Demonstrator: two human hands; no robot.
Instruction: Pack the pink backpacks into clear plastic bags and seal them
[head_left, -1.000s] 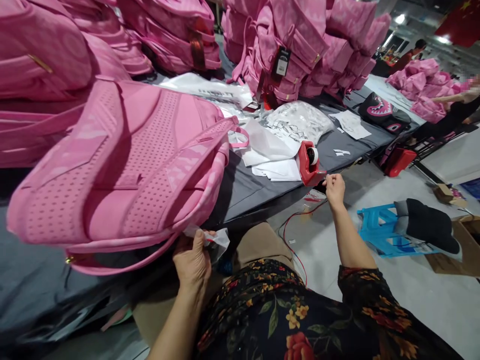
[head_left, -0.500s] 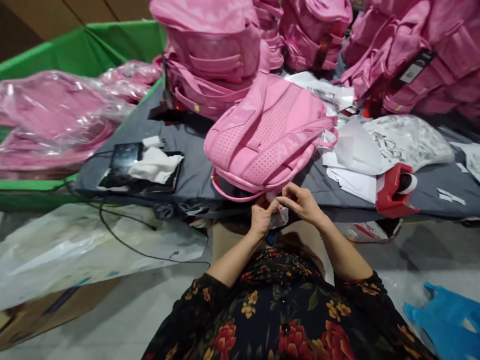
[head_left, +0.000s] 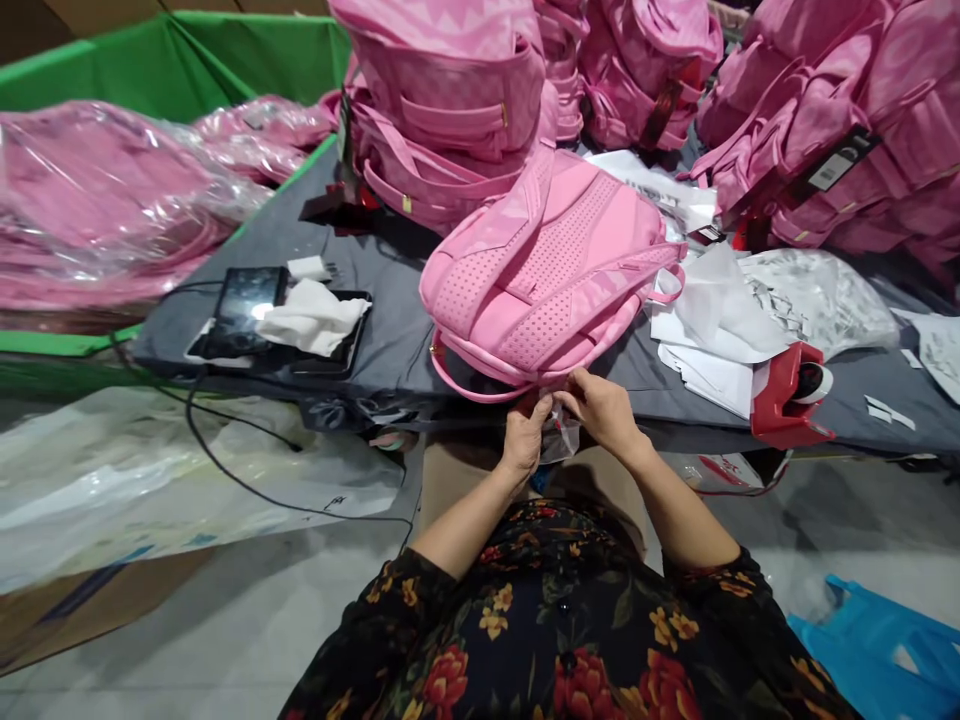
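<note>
A pink backpack (head_left: 525, 290) lies on the dark table with its straps and padded back facing up and its lower edge toward me. At that near edge my left hand (head_left: 524, 432) and my right hand (head_left: 602, 408) are close together, both with fingers pinched. Between them a small clear plastic bag (head_left: 561, 438) hangs over the table's edge, a bit of red showing in it. Both hands seem to grip its top. My fingers partly hide where the bag meets the backpack.
More pink backpacks (head_left: 450, 110) stand along the back. A green-walled bin (head_left: 247, 62) at left holds plastic-wrapped pink bags (head_left: 97, 200). A tablet (head_left: 246, 310) lies at left on the table. On the right are white papers (head_left: 705, 378) and a red tape dispenser (head_left: 789, 400).
The view has shifted slightly. My hands stay at the backpack's near edge, a little farther apart, and more of the clear bag with its red bit shows between them.
</note>
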